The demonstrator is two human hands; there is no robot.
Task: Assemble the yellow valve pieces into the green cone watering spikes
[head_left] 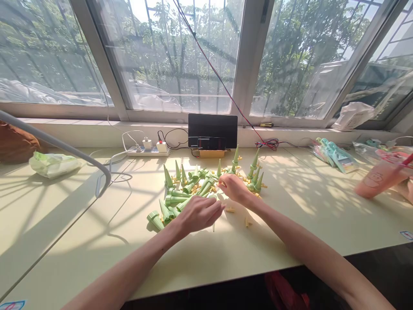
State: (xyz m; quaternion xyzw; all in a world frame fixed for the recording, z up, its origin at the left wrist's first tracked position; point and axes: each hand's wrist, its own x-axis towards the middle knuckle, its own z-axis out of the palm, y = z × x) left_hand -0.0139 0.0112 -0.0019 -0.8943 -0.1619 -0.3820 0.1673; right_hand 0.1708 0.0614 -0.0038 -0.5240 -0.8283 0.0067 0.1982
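A pile of green plastic cones (180, 193) and small yellow pieces (230, 209) lies in the middle of the pale table (97, 224). Some cones stand upright (254, 172), others lie flat. My left hand (198, 213) rests at the pile's near edge, fingers curled over a green cone lying there. My right hand (234, 188) is just beyond it, fingers pinched together at the pile; what they hold is too small to make out.
A dark tablet (212, 130) stands on a wooden stand at the back by a power strip (148, 150). A wipes packet (53, 164) lies at left, packets (334, 156) at right. Another person's hand with a pink bottle (379, 181) shows at far right.
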